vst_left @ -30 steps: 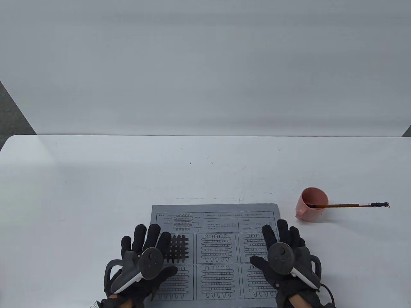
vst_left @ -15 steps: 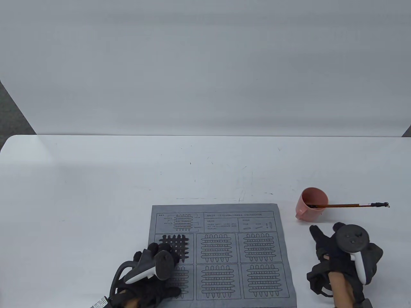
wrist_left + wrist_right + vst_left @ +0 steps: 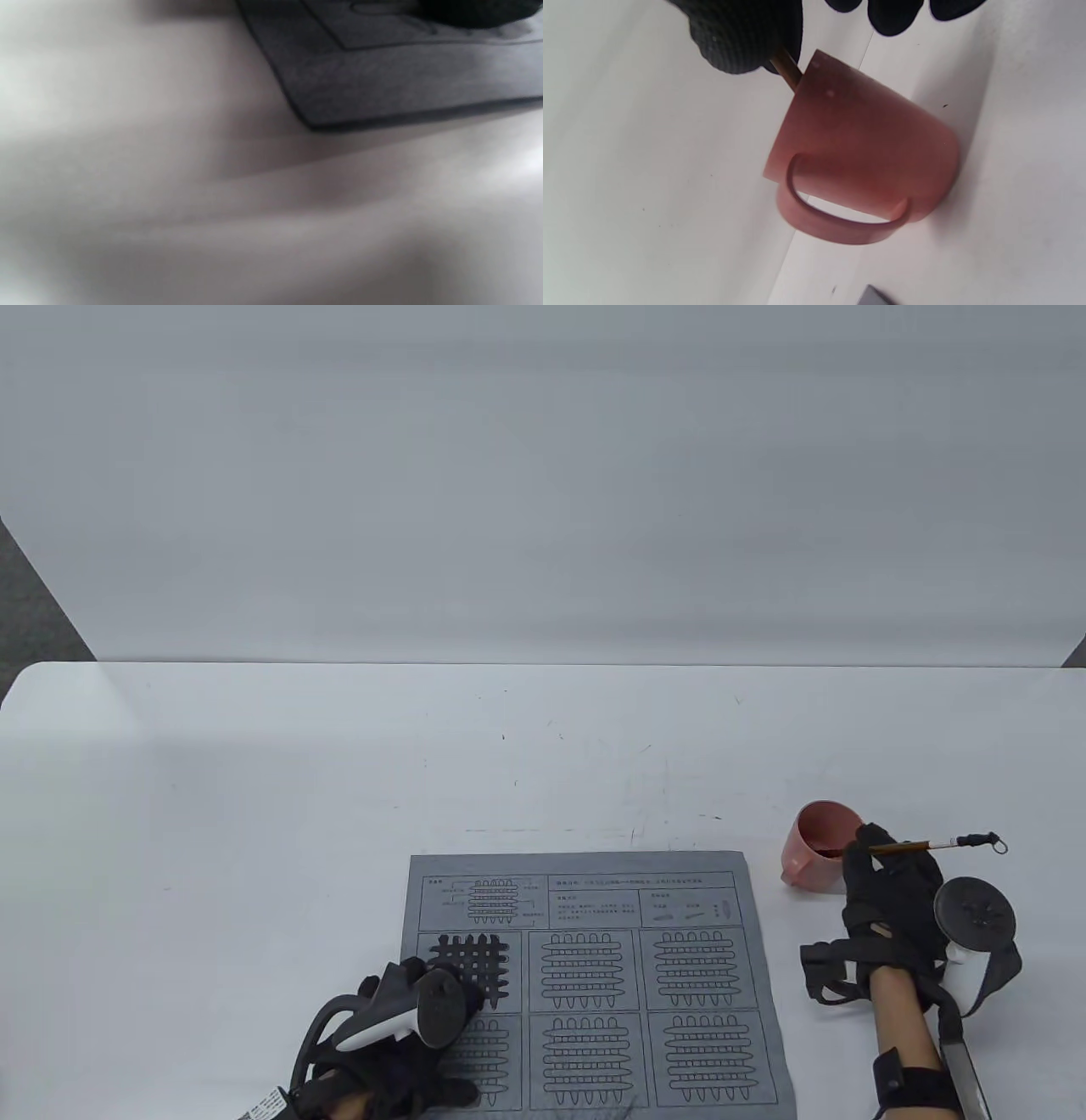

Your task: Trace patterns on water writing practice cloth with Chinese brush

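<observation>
The grey water writing cloth (image 3: 594,976) lies at the table's front centre, with several printed comb-like patterns. Its upper left pattern (image 3: 471,963) is filled in dark. My left hand (image 3: 424,1069) rests on the cloth's lower left part; its fingers are mostly hidden under the tracker. The left wrist view shows a blurred cloth corner (image 3: 382,84). My right hand (image 3: 874,857) grips the brown brush shaft (image 3: 937,843) right beside the pink cup (image 3: 814,857). The brush tip is inside the cup. The right wrist view shows the fingers (image 3: 742,38) around the shaft (image 3: 787,70) at the cup's rim (image 3: 865,161).
The white table (image 3: 339,780) stretches wide behind and to the left of the cloth. A white wall stands behind the table's far edge. The cup's handle (image 3: 791,872) faces the cloth.
My right hand left the cloth, moved right and up to the cup, and took hold of the brush shaft, tilting it slightly. My left hand drew back to the lower left. The cloth shifted slightly.
</observation>
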`<action>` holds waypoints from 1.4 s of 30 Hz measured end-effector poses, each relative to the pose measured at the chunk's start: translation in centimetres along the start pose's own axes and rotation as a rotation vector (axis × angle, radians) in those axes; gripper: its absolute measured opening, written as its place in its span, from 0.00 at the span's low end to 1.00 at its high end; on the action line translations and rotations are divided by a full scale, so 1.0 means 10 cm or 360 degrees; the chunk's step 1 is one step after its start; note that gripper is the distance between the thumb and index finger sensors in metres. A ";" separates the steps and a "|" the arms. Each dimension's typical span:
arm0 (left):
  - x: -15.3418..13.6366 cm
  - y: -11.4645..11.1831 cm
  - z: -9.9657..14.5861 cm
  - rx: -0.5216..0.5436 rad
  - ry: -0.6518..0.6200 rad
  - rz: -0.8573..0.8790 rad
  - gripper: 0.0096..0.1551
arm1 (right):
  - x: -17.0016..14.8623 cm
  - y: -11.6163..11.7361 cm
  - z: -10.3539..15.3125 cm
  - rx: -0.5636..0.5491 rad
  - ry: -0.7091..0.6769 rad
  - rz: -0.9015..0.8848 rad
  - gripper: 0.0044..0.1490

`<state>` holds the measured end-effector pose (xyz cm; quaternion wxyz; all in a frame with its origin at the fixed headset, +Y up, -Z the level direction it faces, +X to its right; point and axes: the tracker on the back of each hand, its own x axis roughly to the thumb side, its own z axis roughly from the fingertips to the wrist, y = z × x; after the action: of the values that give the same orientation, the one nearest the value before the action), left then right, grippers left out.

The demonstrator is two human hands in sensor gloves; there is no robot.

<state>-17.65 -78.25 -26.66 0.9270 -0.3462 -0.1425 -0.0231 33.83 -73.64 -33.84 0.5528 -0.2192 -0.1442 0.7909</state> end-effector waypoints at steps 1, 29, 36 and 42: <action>-0.01 0.00 -0.01 -0.0005 -0.0001 0.0017 0.62 | 0.02 0.01 0.01 0.0009 -0.0002 -0.0019 0.24; 0.00 -0.05 -0.01 -0.0059 -0.0038 0.0076 0.65 | -0.01 -0.96 0.13 -0.0434 -0.0105 -0.0617 0.20; 0.00 -0.05 -0.01 -0.0068 -0.0034 0.0076 0.64 | 0.09 -0.78 0.13 -0.0483 -0.0217 -0.0352 0.21; 0.00 -0.05 -0.01 -0.0070 -0.0021 0.0063 0.64 | -0.08 -0.97 0.09 -0.0545 -0.0015 -0.0418 0.22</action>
<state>-17.66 -78.70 -26.37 0.9185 -0.3693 -0.1413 -0.0057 41.53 -71.00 -28.36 0.6051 -0.2856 -0.3064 0.6771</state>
